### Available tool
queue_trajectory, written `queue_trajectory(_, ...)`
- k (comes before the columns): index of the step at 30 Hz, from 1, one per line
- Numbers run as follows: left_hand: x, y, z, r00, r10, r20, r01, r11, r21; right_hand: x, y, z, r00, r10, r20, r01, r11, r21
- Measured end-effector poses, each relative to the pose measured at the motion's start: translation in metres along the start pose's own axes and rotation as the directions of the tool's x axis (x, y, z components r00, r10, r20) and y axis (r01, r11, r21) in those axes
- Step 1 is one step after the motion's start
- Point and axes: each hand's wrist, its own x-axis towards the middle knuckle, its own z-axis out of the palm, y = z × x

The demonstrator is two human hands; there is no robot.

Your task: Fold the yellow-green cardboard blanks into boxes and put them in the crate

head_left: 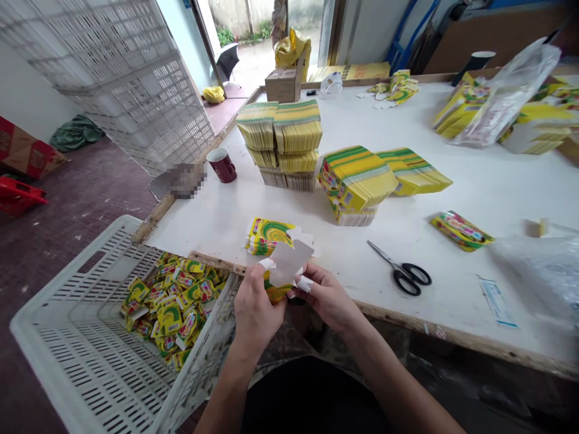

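My left hand [254, 304] and my right hand [326, 295] both grip one small yellow-green printed carton [283, 274] at the table's near edge. Its grey inner flap points up. White tape wraps some fingertips. Just beyond lies a small pile of flat carton blanks [266, 235]. Taller stacks of flat blanks [280, 141] and a leaning stack of blanks [355, 178] stand further back on the white table [452, 199].
A white plastic crate [76, 343] at my left holds several folded cartons [174, 307]. Scissors [402, 271], a dark red mug [222, 164], a filled sachet [461, 230] and clear plastic bags [506, 90] lie on the table. Stacked crates [122, 78] lean at the back left.
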Motion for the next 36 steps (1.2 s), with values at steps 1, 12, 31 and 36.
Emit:
queue_trajectory(1,0.0,0.0,0.0,1.0,-0.009,0.007,0.009,1.0,-0.011,0.0,0.001,0.0,1.0,0.029,-0.008,-0.028,0.998,0.056)
queue_trajectory(12,0.001,0.001,-0.007,0.995,-0.102,0.015,0.103,0.99,-0.096,-0.007,-0.002,-0.008,0.988,0.032,0.15,-0.048,0.993,0.105)
queue_trajectory(31,-0.002,0.006,0.002,0.993,0.067,0.095,-0.074,0.995,0.071,0.014,-0.004,-0.006,0.999,-0.029,0.036,0.039,0.946,-0.323)
queue_trajectory(36,0.0,0.006,0.002,0.992,0.069,0.107,-0.066,0.997,-0.027,0.015,0.002,-0.012,0.999,0.047,-0.006,-0.048,0.995,-0.088)
